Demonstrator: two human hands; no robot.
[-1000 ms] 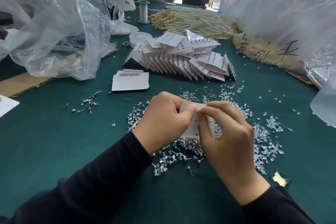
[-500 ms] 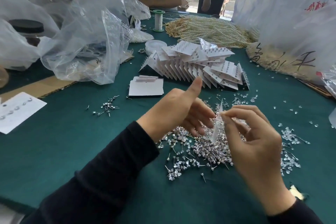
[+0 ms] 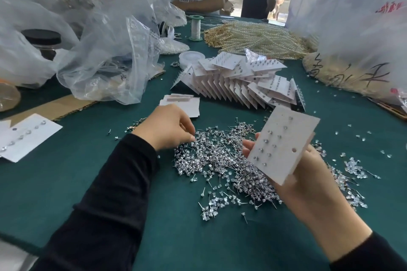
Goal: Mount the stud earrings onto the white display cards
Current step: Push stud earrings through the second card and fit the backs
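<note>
My right hand holds a white display card tilted up above the table, thumb behind it, with several stud earrings mounted in rows on its face. A large pile of loose silver stud earrings lies on the green table between my hands. My left hand reaches down to the pile's left edge with fingers curled and tips bunched among the studs; whether a stud is pinched is hidden.
A fanned stack of filled cards lies behind the pile, blank cards beside it. Another card lies far left. Plastic bags, pearl strings, a thread spool and people crowd the back. Clear earring backs lie right.
My left hand let go of the card and dropped to the stud pile. My right hand turned the card from edge-on to face up and lifted it to the right.
</note>
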